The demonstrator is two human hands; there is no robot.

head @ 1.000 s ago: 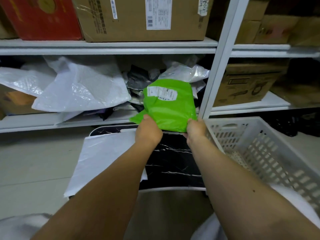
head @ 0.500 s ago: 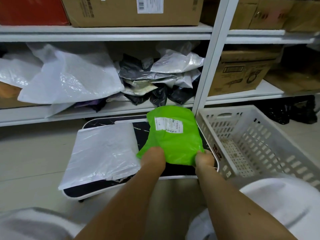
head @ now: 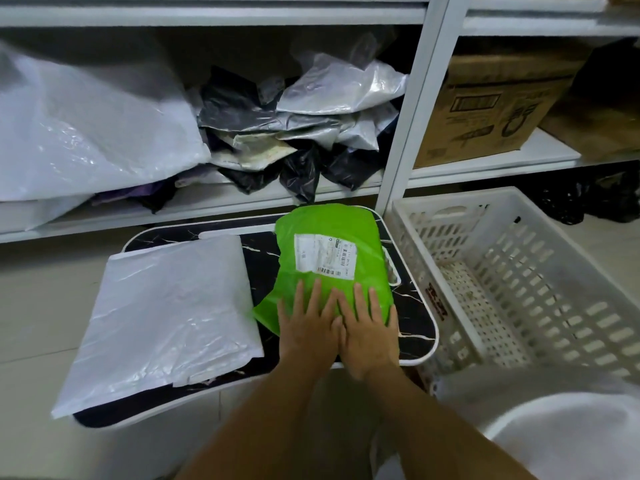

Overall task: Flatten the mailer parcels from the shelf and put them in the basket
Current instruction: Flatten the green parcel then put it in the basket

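Lower centre of the frame: two bare forearms reach up from the bottom edge. The left hand [head: 306, 329] and the right hand [head: 369, 332] lie side by side, touching, palms down with fingers straight and spread. Both hands are released, grasping nothing, and press flat on the near end of a green mailer parcel [head: 332, 251].

Centre: the green mailer parcel lies on the right half of a low black marble-patterned counter [head: 263, 258] with a white rim. A white shipping label [head: 323, 252] with a barcode faces up on the parcel, just beyond the fingertips.

Centre left: a flat white mailer [head: 166, 317] lies on the left half of the counter, overhanging its near left corner, just beside the green parcel.

Right of the frame: a white slotted plastic basket [head: 540, 278] stands just beside the counter's right edge.

Lower right corner: a blurred white rounded shape; what it is cannot be told.

Upper half: a white metal shelf [head: 214, 206] behind the counter. It carries a large white plastic bag [head: 90, 133] at upper left and a heap of crumpled grey, silver and black mailers [head: 298, 133] at upper centre.

Upper right: beyond the shelf post, a brown cardboard box [head: 491, 109] with dark printing stands on the adjoining shelf level.
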